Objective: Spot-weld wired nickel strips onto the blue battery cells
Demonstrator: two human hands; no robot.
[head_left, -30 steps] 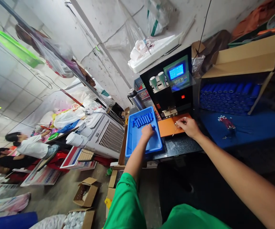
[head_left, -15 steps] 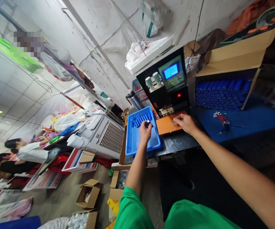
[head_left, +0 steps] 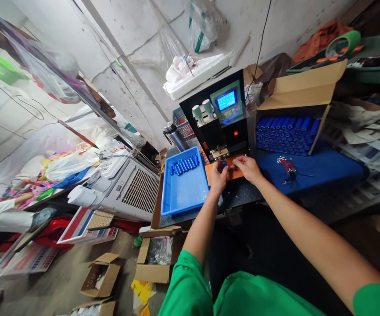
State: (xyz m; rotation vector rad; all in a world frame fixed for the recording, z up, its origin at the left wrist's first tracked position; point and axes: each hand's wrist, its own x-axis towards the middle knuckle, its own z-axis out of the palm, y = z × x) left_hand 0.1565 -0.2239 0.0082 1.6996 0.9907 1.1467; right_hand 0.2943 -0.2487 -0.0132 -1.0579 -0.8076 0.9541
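Blue cylinder (head_left: 224,163) in left hand (head_left: 218,177) (mostly hidden), right hand (head_left: 247,168) beside

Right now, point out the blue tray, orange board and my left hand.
Blue tray (head_left: 184,194): head view, bare floor.
Orange board (head_left: 235,174): head view, bare top surface.
Left hand (head_left: 219,177): head view, its middle.

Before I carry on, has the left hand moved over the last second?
Yes: judged against the blue tray, the left hand has moved right, from over the tray to the orange board beside it.
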